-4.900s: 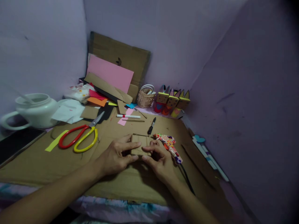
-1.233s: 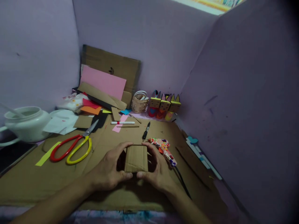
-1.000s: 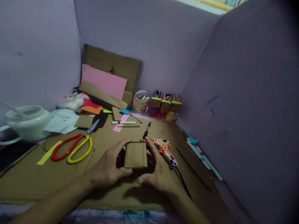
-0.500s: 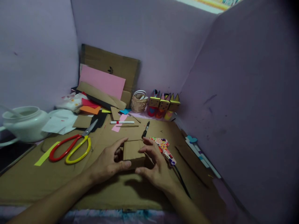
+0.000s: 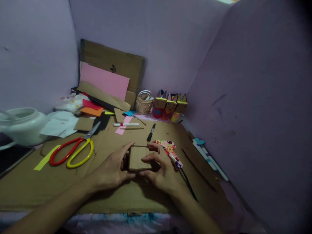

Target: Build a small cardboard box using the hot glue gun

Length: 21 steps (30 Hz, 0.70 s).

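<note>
A cardboard mat (image 5: 31,191) fills the lower frame. A cardboard panel (image 5: 134,71) leans at upper left of centre, a pink sheet (image 5: 104,79) before it; a white pot (image 5: 29,128) stands at the left edge. Spread scissors (image 5: 87,140) lie left of centre. At lower centre the left hand (image 5: 113,170) and right hand (image 5: 163,172) grip a small cardboard box (image 5: 136,157), the right index finger on top. A patterned glue gun (image 5: 170,151) crowds the right hand; beyond the box lie a marker (image 5: 130,124) and a pen (image 5: 151,132).
</note>
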### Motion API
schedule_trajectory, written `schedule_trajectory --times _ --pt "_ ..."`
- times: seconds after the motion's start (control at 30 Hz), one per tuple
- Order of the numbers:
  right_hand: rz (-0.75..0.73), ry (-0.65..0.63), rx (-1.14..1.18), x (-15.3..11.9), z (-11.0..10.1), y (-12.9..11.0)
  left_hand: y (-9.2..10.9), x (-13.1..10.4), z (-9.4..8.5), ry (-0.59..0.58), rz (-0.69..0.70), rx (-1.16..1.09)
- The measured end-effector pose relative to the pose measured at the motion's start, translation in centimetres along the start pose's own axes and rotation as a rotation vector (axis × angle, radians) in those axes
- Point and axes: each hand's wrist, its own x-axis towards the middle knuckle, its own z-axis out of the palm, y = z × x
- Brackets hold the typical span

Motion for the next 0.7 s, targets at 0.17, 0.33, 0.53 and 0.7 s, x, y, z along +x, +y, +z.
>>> schedule_trajectory --times 0.17,0.33,0.53,0.7 --pt "-0.009 -0.002 -0.015 0.0 -0.1 0.0 -0.1 -0.1 0.0 -0.023 0.017 0.021" --pt "-0.008 -0.019 -0.048 0.0 -0.1 -0.1 -0.3 -0.2 0.1 0.001 0.051 0.066" --pt "-0.074 0.035 -0.168 0.2 -0.7 -1.0 -1.2 -0.3 -0.1 0.191 0.193 0.211" --pt "0.102 0.325 -0.499 0.9 -3.3 -0.1 -2.2 -0.2 -0.6 0.383 0.258 0.324"
